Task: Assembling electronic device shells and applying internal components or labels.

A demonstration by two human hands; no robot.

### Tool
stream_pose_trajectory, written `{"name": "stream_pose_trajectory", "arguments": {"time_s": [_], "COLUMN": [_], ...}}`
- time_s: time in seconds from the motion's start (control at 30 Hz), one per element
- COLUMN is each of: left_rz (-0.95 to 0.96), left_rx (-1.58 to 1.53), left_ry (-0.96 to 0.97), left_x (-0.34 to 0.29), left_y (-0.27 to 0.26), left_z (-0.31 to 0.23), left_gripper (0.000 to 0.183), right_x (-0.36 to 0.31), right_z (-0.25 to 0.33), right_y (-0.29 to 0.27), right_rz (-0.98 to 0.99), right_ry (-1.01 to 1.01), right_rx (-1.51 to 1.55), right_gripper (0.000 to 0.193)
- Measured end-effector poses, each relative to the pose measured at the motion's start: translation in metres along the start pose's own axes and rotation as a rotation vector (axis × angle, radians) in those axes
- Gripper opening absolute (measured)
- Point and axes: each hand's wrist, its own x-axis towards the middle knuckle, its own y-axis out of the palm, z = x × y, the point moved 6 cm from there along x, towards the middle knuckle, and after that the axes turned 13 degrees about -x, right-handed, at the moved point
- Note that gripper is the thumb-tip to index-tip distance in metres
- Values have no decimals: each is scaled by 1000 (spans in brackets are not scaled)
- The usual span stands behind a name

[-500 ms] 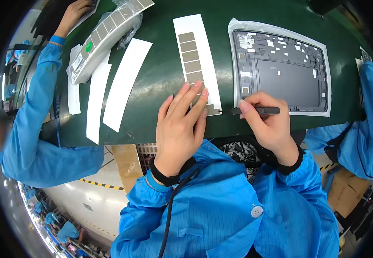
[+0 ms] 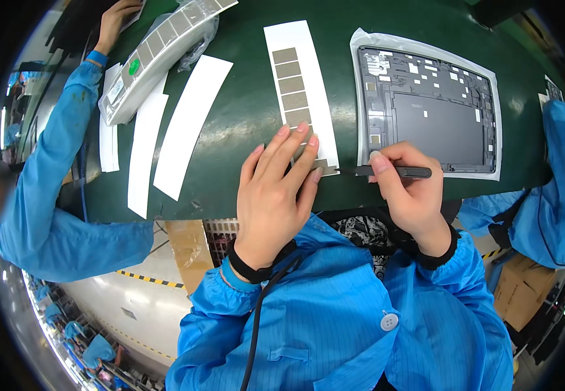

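Note:
My left hand (image 2: 276, 182) lies with fingers stretched over the lower part of a white backing strip (image 2: 321, 117). A column of grey-brown rectangular stickers (image 2: 290, 85) runs down this strip, and my fingers cover some of them. In my right hand (image 2: 413, 189) is a pair of black tweezers (image 2: 416, 172), held between thumb and fingers. Its tip points left and meets the right end of the lowest sticker (image 2: 325, 167); whether it grips the sticker I cannot tell. Behind my right hand lies a dark grey tablet housing (image 2: 439, 127) with small white pads on it.
White plastic film (image 2: 360, 98) surrounds the housing on the green table (image 2: 243, 117). Blank white strips (image 2: 191, 124) and a wrapped stack of sticker strips (image 2: 165, 49) lie to the left. A co-worker's arm (image 2: 54, 143) reaches in at far left; a blue sleeve (image 2: 559, 189) shows at far right.
My right hand and the tweezers have shifted slightly right and down. The tweezers' tip stays near the lowest sticker, while my left hand keeps almost the same place on the strip.

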Motion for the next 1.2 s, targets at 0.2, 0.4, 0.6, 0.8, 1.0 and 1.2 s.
{"name": "stream_pose_trajectory", "arguments": {"time_s": [0.2, 0.4, 0.6, 0.8, 1.0, 1.2], "left_rz": [-13, -19, -29, -37, -17, -63], "left_rx": [-7, -15, -33, -34, -54, 1], "left_ry": [9, 1, 0, -8, 28, 22], "left_x": [0, 0, 1, 0, 4, 17], "left_y": [0, 0, -1, -1, -1, -21], "left_z": [0, 1, 0, 0, -1, -10], "left_gripper": [42, 42, 44, 44, 44, 40], "right_x": [1, -4, -5, -3, -9, 0], "right_z": [2, 7, 20, 37, 40, -55], "right_y": [2, 5, 6, 4, -39, -153], "right_rz": [-27, -71, -111, -109, -262, -473], "right_ry": [-53, -96, -190, -303, -250, 43], "right_rx": [-8, -20, -37, -127, -89, 261], "right_gripper": [8, 12, 19, 20, 20, 28]}}
